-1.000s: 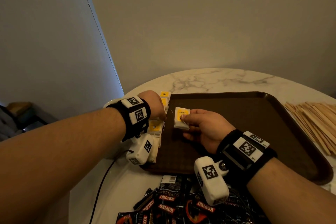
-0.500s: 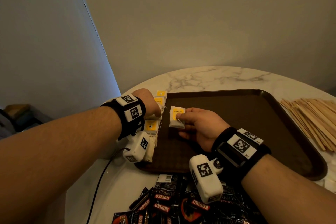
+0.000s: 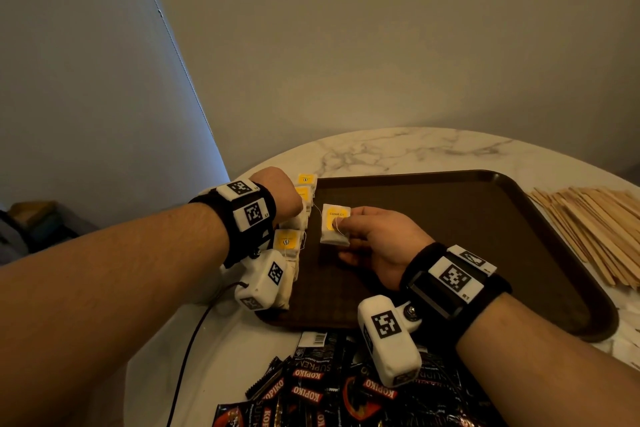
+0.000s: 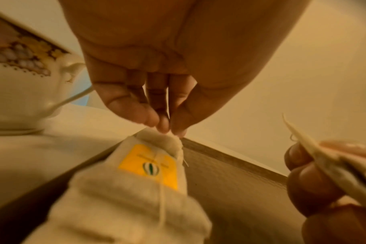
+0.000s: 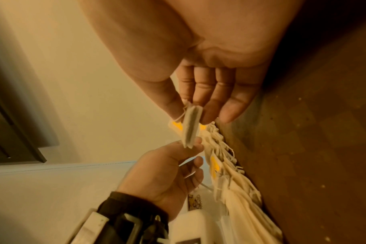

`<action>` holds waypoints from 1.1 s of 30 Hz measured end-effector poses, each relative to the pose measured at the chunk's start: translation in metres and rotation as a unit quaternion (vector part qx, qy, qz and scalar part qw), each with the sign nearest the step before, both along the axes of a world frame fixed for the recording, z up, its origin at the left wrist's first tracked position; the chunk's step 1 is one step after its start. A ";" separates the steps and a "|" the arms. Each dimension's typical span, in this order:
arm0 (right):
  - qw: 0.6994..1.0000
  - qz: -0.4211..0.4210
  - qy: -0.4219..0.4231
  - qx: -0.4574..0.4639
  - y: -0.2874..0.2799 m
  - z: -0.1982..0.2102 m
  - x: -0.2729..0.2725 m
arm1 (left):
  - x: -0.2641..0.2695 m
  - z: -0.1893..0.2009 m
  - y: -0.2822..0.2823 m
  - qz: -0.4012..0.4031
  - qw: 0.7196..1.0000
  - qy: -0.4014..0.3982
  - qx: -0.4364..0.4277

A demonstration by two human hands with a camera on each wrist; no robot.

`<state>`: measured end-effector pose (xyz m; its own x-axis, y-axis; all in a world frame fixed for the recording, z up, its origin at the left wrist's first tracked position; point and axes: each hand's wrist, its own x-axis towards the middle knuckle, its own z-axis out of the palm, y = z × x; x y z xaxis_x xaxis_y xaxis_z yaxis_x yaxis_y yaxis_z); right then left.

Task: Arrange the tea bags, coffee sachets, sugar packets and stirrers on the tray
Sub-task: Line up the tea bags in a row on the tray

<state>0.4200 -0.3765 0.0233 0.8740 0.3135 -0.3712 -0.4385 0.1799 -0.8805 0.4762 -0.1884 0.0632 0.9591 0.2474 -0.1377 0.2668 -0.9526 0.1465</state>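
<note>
Right hand (image 3: 377,246) pinches a single tea bag (image 3: 335,225) between thumb and fingers, held above the left part of the brown tray (image 3: 485,218); the yellow tag faces up and its string loops by the thumb. In the right wrist view the same bag (image 5: 191,130) shows edge-on, clamped between thumb and forefinger, the other fingers extended alongside. Left hand (image 3: 280,196) is at the tray's left edge, over a row of tea bags (image 3: 289,246) that stand overlapped along that edge. In the left wrist view its fingertips (image 4: 153,118) are drawn together on the top corner of one bag in the row (image 4: 148,165), with a thin string running up between the fingers; the grip looks like a pinch on the corner. Kopiko coffee sachets (image 3: 311,388) lie in a loose pile on the marble table (image 3: 398,149), just near of the tray. Wooden stirrers (image 3: 595,229) lie in a heap on the table to the right of the tray. A patterned ceramic cup (image 4: 21,79) stands on the table to the left of the row.
</note>
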 end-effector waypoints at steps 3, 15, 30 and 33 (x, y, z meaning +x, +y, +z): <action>1.000 -0.001 -0.002 -0.002 0.001 -0.001 0.000 | -0.006 0.002 -0.004 -0.016 0.999 0.017 0.024; 0.987 0.006 -0.161 -0.019 0.000 0.027 -0.012 | -0.098 0.034 -0.012 -0.019 0.886 -0.100 -0.452; 0.920 0.052 -0.300 -0.248 0.032 0.082 -0.021 | -0.126 0.040 0.008 0.034 0.762 -0.237 -0.601; 0.946 0.038 -0.243 -0.211 0.038 0.081 -0.009 | -0.118 0.043 0.009 0.052 0.773 -0.227 -0.590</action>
<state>0.4106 -0.3384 0.1038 0.9545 0.2958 -0.0374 0.0389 -0.2481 -0.9679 0.3579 -0.1789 0.1064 0.9580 0.2861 0.0187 -0.0011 -0.0616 0.9981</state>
